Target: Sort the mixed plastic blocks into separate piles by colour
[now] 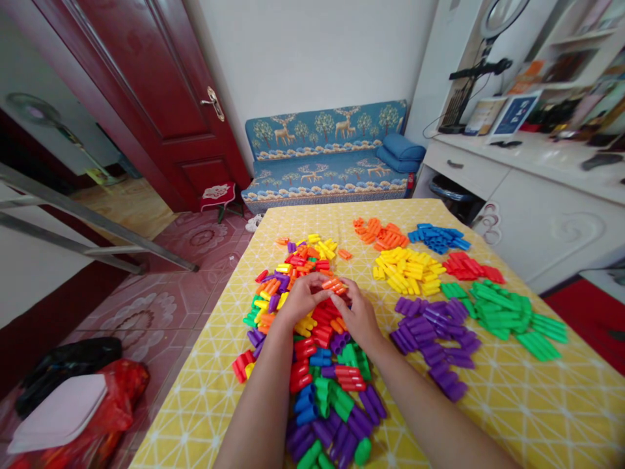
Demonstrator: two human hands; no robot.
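Observation:
My left hand (306, 297) and my right hand (358, 312) meet over a mixed pile of plastic bullet-shaped building blocks (306, 352). Between them, pinched by the fingers of both, is an orange block (334, 285) made of joined rounded tubes. Red, yellow, green, blue and purple blocks lie around and below my hands. To the right of my right hand, blocks lie sorted by colour: purple (434, 332), yellow (409, 270), green (508, 309), red (471, 267), blue (438, 237) and orange (381, 234).
A yellow patterned cloth (195, 417) covers the table. Beyond it stands a blue sofa (327, 153). A white desk (551, 163) is at the right. On the left are a red door (161, 85), a metal ladder (92, 221) and bags (122, 391) on the floor.

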